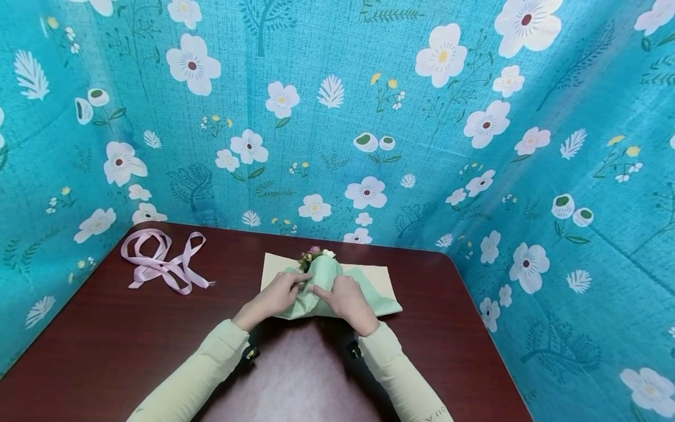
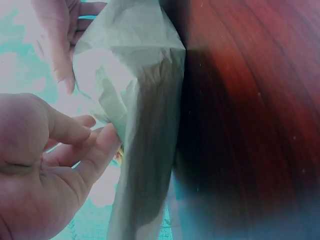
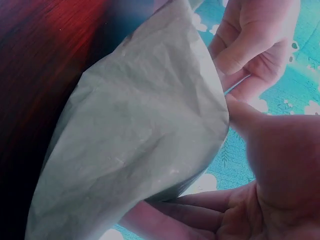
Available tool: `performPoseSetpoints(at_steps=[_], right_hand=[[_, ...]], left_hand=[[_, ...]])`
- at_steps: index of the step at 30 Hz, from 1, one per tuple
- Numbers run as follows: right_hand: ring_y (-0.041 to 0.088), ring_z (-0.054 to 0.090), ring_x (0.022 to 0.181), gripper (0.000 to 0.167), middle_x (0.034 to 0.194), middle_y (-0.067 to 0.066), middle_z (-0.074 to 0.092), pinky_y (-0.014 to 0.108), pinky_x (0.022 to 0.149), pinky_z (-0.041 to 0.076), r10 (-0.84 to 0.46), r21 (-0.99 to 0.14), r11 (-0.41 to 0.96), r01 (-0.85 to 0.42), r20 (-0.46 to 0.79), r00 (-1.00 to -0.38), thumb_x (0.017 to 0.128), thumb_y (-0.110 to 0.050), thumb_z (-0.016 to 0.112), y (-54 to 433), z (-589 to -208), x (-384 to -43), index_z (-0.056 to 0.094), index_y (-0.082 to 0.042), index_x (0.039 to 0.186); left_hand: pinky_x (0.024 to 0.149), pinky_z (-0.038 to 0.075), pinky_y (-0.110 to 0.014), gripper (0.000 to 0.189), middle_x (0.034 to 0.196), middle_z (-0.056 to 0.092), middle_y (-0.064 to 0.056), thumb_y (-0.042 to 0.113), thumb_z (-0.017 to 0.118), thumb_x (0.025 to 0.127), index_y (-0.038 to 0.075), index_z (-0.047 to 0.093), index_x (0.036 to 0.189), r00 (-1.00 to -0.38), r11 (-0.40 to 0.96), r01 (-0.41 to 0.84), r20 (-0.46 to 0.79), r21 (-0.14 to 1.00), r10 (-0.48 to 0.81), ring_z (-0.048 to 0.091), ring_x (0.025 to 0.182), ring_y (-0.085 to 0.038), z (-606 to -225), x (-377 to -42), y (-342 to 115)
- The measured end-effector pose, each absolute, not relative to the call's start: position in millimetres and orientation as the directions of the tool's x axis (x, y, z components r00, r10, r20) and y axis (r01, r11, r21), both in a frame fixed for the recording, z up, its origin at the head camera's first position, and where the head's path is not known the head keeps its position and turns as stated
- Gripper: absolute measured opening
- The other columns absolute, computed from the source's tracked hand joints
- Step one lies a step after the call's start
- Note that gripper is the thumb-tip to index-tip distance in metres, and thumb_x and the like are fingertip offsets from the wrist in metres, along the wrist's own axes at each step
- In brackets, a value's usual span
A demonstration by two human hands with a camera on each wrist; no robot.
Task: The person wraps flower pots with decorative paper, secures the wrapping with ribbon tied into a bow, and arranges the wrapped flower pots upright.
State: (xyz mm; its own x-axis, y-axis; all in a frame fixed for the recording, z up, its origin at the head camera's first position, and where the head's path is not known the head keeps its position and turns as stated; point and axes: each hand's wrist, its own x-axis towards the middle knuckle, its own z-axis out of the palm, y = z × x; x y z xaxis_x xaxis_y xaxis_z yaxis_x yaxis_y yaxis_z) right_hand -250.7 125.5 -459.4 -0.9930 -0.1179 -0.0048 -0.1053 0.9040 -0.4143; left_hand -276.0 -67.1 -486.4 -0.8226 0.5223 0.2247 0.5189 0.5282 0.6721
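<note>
A small bunch of flowers (image 1: 315,255), pink and white, shows its heads above green wrapping paper (image 1: 324,272) folded up around it. The left hand (image 1: 281,291) pinches the paper at the left of the bunch, its fingertips at the fold. On the other side, the right hand (image 1: 348,298) grips the paper, thumb toward the middle. In the right wrist view, the right thumb (image 3: 242,114) lies at the edge of the crumpled paper (image 3: 135,125) and the other fingers reach under it. The stems are hidden inside the wrap.
Under the bunch, a cream sheet (image 1: 271,266) lies on the dark red-brown table (image 1: 79,351). A loose pink ribbon (image 1: 158,266) is looped at the table's back left. Blue flowered cloth (image 1: 316,117) hangs behind and at both sides.
</note>
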Motion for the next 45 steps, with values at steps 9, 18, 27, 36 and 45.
performPoseSetpoints(at_steps=[9,18,27,36,45], right_hand=[[0.015,0.042,0.046,0.06,0.05,-0.002,0.037,0.029,0.045,0.033,-0.09,-0.371,0.924,-0.092,0.023,-0.996,0.09,-0.059,0.067,121,-464,-255,0.044,-0.013,0.059],[0.017,0.049,0.051,0.057,0.055,0.004,0.048,0.029,0.047,0.038,-0.059,-0.361,0.931,-0.061,0.017,-0.998,0.085,-0.061,0.072,120,-463,-259,0.051,-0.01,0.072],[0.018,0.051,0.051,0.063,0.055,0.006,0.049,0.031,0.048,0.041,-0.053,-0.318,0.946,-0.059,0.028,-0.998,0.084,-0.063,0.072,119,-464,-261,0.051,-0.01,0.058],[0.019,0.053,0.052,0.061,0.057,0.007,0.051,0.031,0.049,0.044,-0.048,-0.299,0.953,-0.046,0.004,-0.999,0.084,-0.064,0.071,113,-467,-261,0.052,-0.01,0.062],[0.021,0.054,0.049,0.065,0.054,0.008,0.05,0.032,0.048,0.047,-0.025,-0.25,0.968,-0.03,0.025,-0.999,0.082,-0.065,0.073,110,-463,-260,0.053,-0.009,0.056]], left_hand=[[0.078,0.059,-0.038,0.033,0.125,0.069,-0.022,-0.006,0.059,0.096,-0.005,0.067,0.127,-0.848,0.527,0.503,0.273,0.685,0.454,0.071,0.092,-0.026,-481,-279,-81],[0.085,0.058,-0.049,0.038,0.127,0.066,-0.028,0.006,0.063,0.097,-0.009,0.061,0.132,-0.93,0.619,0.352,0.186,0.702,0.318,0.068,0.107,-0.039,-482,-284,-102],[0.072,0.054,-0.043,0.063,0.097,0.069,-0.025,0.02,0.064,0.099,-0.016,0.041,0.145,-0.978,0.635,0.13,-0.008,0.762,0.21,0.064,0.078,-0.028,-496,-295,-106],[0.09,0.054,-0.051,0.04,0.102,0.071,-0.024,0.013,0.072,0.094,-0.011,0.065,0.126,-0.993,0.586,0.112,0.068,0.803,0.097,0.065,0.103,-0.039,-508,-296,-111],[0.089,0.055,-0.053,0.037,0.099,0.074,-0.021,0.009,0.075,0.09,-0.01,0.069,0.12,-0.987,0.543,0.152,0.158,0.826,0.035,0.071,0.096,-0.035,-502,-286,-129]])
